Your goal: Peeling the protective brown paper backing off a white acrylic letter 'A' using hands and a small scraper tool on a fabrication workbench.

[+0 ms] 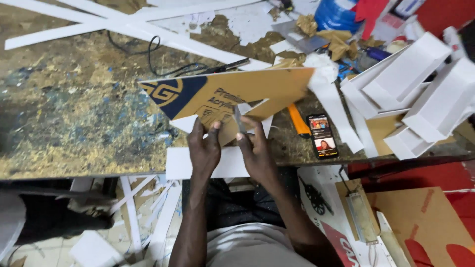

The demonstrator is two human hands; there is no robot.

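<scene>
Hands: both at near edge of bench (74, 99), mid-way along it, working on one sheet.
L hand: left hand (204, 148) closed on lower edge of the paper-faced sheet (232, 91), thumb on top, fingers curled under.
R hand: right hand (255, 153) closed round a thin grey blade (239, 118); blade tip up, resting on the sheet's face just beside the L thumb.
Sheet: brown paper-covered panel w/ dark blue printed corner at its left end; cut to an angular shape, tilted, long side running left-to-right above the hands, right tip pointing toward far right of bench. Near part lifted off the bench by L hand.
Under sheet: white board piece (198, 163) lying flat, overhanging near edge, partly under both hands.
Phone: smartphone (322, 136), screen lit, flat near the near edge, just right of R hand.
Orange tool: orange strip-like object (298, 120) between sheet and phone; kind – can't tell.
Right end: stack of white folded channel pieces (420, 94), touching each other.
Far edge: long white strips (99, 24) crossing; black cable (153, 54) looping toward the sheet.
Bench top: rough, stained, flecked w/ scraps.
Floor: white offcuts (143, 212) below near edge.
</scene>
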